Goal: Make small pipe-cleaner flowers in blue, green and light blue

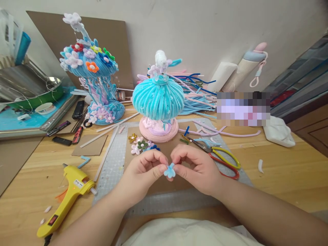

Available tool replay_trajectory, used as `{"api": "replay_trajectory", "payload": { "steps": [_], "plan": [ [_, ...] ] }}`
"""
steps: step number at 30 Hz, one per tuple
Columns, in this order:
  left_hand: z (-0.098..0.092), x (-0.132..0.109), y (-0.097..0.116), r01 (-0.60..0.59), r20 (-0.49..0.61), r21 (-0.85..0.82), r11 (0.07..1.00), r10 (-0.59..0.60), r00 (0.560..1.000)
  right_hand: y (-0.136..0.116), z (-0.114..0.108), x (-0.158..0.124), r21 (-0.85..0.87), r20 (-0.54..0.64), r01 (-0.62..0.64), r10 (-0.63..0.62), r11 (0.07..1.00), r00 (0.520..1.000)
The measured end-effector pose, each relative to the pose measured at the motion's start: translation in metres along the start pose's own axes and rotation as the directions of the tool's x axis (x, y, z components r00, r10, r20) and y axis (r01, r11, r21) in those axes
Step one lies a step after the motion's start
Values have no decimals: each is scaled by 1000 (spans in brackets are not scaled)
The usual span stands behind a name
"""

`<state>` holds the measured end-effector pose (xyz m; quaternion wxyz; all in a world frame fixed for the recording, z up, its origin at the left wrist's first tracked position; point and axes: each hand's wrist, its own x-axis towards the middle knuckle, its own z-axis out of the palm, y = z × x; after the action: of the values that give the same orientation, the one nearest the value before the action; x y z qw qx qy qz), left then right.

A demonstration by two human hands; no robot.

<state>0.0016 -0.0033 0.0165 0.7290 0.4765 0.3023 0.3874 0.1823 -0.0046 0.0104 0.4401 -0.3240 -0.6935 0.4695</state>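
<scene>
Between my two hands is a small light-blue pipe-cleaner flower (pixel 169 171). My left hand (pixel 143 171) pinches it at its left side with thumb and fingertips. From the other side, my right hand (pixel 196 167) pinches its right edge and upper end. Just beyond my hands stands a turquoise fuzzy mushroom-shaped piece (pixel 158 97) on a round pink base (pixel 159 136). Several finished pipe-cleaner flowers (pixel 142 145) lie in a cluster in front of that base, beyond my left hand. Scissors (pixel 225 160) with red and yellow handles rest past my right hand.
A yellow hot glue gun (pixel 69 198) lies at the left. Cardboard (pixel 164 186) covers part of the grey cutting mat (pixel 143 205). A blue flower-covered jellyfish-like piece (pixel 89 65) stands at the back left. Loose pipe cleaners (pixel 197 102) pile up behind; a white box (pixel 278 131) sits right.
</scene>
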Motion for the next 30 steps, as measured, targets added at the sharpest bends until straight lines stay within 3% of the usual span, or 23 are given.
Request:
{"api": "replay_trajectory", "payload": {
  "steps": [5,15,18,22,26,30],
  "plan": [
    [0,1,-1,-84,-108,82,993,93,990,-1,2,-2,9,19,32,-32,999,999],
    [1,0,-3,-101,-161,190,977,132,978,3,7,-2,-2,-60,-14,14,1000,998],
    [2,0,-5,-156,-194,238,959,205,959,0,7,-2,-65,-93,26,-32,998,995],
    [4,-2,-7,-195,-187,273,942,250,950,-5,6,-2,-216,-47,118,-132,969,990],
    [5,-4,-8,-193,-180,274,942,248,952,-4,6,-2,-306,-92,183,-220,934,971],
    [5,-3,-8,-159,-169,291,943,214,962,-1,9,-2,-348,-121,179,-234,920,965]
  ]
}}
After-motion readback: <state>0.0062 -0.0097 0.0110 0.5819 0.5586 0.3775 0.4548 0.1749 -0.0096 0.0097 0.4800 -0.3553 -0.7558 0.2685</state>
